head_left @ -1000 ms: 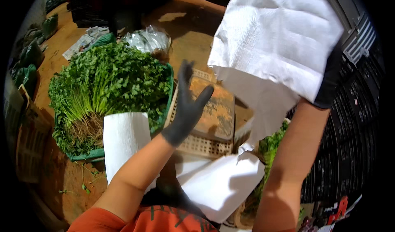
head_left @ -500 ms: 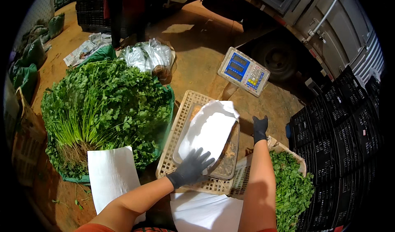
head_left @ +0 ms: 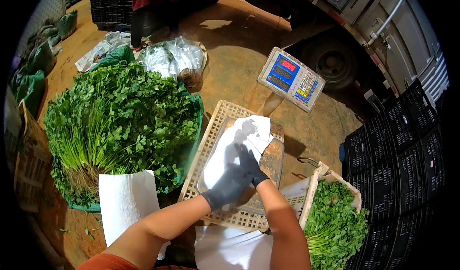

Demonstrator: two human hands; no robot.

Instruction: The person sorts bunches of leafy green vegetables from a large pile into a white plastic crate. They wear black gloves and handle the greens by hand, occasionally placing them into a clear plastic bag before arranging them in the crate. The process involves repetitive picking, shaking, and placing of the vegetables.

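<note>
A sheet of white paper (head_left: 222, 160) lies on the scale platform (head_left: 273, 156), its far end creased and folded over. Both my hands wear dark grey gloves and meet over the paper's near right part. My left hand (head_left: 229, 187) rests low on it, its fingers running in against the other hand and partly hidden there. My right hand (head_left: 250, 166) reaches across from the right with its fingers stretched out over the sheet. The scale's display panel (head_left: 291, 80), with a blue face and keypad, stands beyond and shows lit red digits.
A big heap of leafy green herbs with roots (head_left: 124, 121) lies on green sheeting at left. More herbs (head_left: 333, 217) fill a crate (head_left: 311, 193) at right. White paper sheets (head_left: 127, 205) lie near me. Black crates (head_left: 393, 174) are stacked at right; a truck wheel (head_left: 330, 64) and a person's legs (head_left: 146, 23) are farther off.
My right hand has come from beside the crate leftward onto the paper, meeting my left hand. The paper's far end is now more folded. Red digits now show on the display.
</note>
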